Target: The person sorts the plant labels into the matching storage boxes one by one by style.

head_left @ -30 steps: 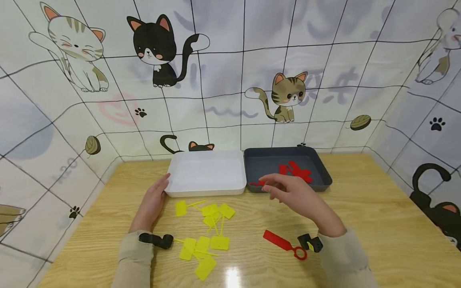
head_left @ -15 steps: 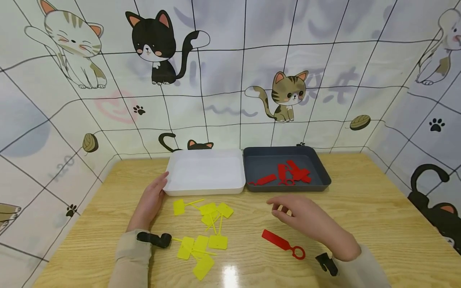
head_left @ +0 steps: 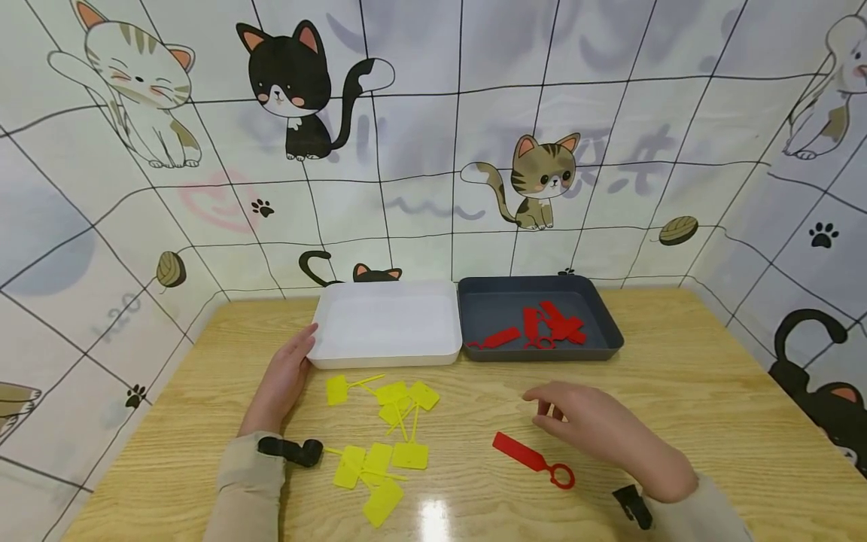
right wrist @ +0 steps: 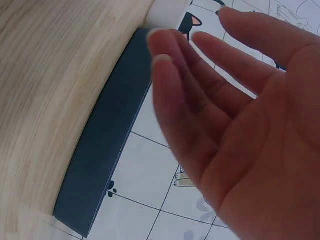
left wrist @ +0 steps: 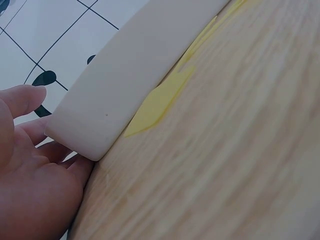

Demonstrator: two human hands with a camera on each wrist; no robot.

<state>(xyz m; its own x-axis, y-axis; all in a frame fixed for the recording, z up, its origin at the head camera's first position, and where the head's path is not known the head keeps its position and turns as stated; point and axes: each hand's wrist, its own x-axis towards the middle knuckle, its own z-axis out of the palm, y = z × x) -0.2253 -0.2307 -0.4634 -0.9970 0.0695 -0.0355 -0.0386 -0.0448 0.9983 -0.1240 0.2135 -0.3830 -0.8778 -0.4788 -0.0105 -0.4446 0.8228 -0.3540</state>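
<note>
My left hand (head_left: 281, 380) rests against the left side of a white tray (head_left: 386, 360). In the left wrist view, the fingers touch the white tray's corner (left wrist: 90, 135) while the thumb stays apart from it. Over the table to the right is my right hand (head_left: 592, 421), holding nothing, its fingers loosely bent. A red tag with a ring end (head_left: 521, 450) lies on the wood just left of that hand. More red tags (head_left: 562, 325) lie in the dark grey tray (head_left: 542, 355). In front of the white tray are several yellow tags with thin straps (head_left: 409, 455).
The two trays stand side by side at the back of the wooden table (head_left: 677, 361). Behind them rises a white grid-patterned cloth (head_left: 420, 150) printed with cats, which also flanks both sides. Some yellow tags overlap in loose clusters.
My right hand has drawn back from over the dark grey tray, toward me and slightly right, uncovering the red tags there. My left hand has stayed at the white tray.
</note>
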